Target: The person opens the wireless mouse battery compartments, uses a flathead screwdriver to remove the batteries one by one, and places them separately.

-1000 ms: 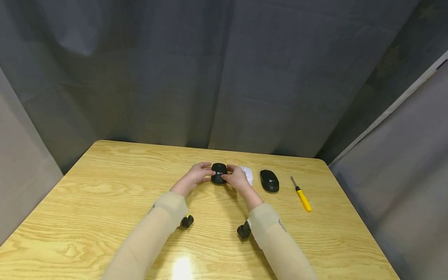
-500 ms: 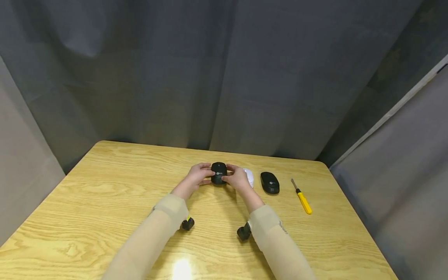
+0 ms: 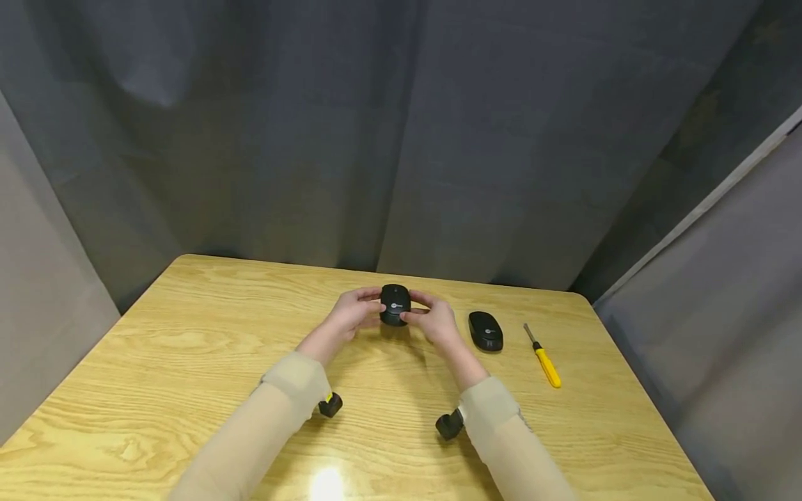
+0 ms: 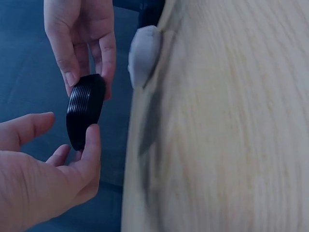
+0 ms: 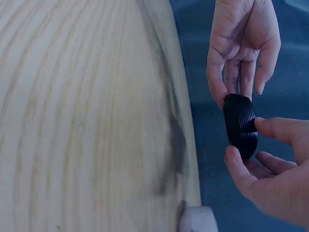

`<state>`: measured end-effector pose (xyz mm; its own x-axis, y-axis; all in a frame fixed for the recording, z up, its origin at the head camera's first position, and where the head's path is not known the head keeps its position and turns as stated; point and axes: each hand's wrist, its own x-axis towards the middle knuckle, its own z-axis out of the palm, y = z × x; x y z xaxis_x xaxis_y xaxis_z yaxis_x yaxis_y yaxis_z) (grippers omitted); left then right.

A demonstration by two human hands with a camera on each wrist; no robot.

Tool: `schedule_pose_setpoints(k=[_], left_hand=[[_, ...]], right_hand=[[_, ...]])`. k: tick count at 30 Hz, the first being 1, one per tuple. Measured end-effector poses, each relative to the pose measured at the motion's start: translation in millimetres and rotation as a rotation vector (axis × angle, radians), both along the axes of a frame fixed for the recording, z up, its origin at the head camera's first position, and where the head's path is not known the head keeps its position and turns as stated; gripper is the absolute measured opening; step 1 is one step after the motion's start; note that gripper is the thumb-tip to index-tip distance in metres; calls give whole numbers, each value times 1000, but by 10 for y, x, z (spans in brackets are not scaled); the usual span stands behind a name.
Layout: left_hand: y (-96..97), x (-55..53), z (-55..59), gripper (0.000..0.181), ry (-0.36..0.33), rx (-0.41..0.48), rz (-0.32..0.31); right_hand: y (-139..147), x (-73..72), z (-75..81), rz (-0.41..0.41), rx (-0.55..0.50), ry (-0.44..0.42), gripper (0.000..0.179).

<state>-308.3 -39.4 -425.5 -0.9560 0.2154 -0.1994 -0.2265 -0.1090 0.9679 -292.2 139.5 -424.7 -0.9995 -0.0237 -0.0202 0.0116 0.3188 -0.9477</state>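
Observation:
A black computer mouse (image 3: 395, 305) is held up between the two hands, its shadow on the table below. My right hand (image 3: 437, 322) pinches it, thumb on the top face and a finger underneath in the right wrist view. From the other side, my left hand (image 3: 348, 314) touches it with its fingertips at the underside and end. The left thumb (image 4: 36, 125) stands apart from the mouse in the left wrist view. A white mouse (image 4: 145, 55) lies on the table beyond; in the head view my right hand hides it.
A second black mouse (image 3: 485, 331) lies right of my right hand. Farther right is a screwdriver (image 3: 547, 363) with a yellow handle. The wooden table (image 3: 188, 390) ends at its far edge before a dark grey curtain (image 3: 301, 139).
The black mouse has risen off the table and tilted, both hands lifting with it. My right hand has shifted slightly right and now covers the white mouse in the head view.

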Motion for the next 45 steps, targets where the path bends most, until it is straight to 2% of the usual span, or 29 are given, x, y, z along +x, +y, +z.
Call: schedule_pose_setpoints(k=[5, 15, 20, 26, 29, 33, 38, 45], left_hand=[[-18, 73, 136, 51, 3, 8, -18], [-76, 182, 336, 48, 57, -15, -30], [-106, 282, 446, 47, 82, -18, -25], [-181, 435, 545, 47, 121, -8, -56], [-218, 512, 577, 46, 132, -9, -68], [-241, 615, 615, 45, 151, -36, -79], [-245, 730, 631, 47, 181, -89, -84], [-217, 849, 571, 49, 217, -133, -53]], right_hand=[[51, 59, 95, 23, -36, 3, 60], [88, 227, 327, 43, 29, 2, 56], [124, 319, 430, 95, 16, 34, 53], [183, 413, 478, 175, -2, 107, 47], [208, 467, 472, 207, 22, 168, 46], [230, 553, 463, 207, 40, 216, 45], [239, 667, 467, 190, 29, 231, 44], [241, 803, 451, 185, -7, 240, 42]])
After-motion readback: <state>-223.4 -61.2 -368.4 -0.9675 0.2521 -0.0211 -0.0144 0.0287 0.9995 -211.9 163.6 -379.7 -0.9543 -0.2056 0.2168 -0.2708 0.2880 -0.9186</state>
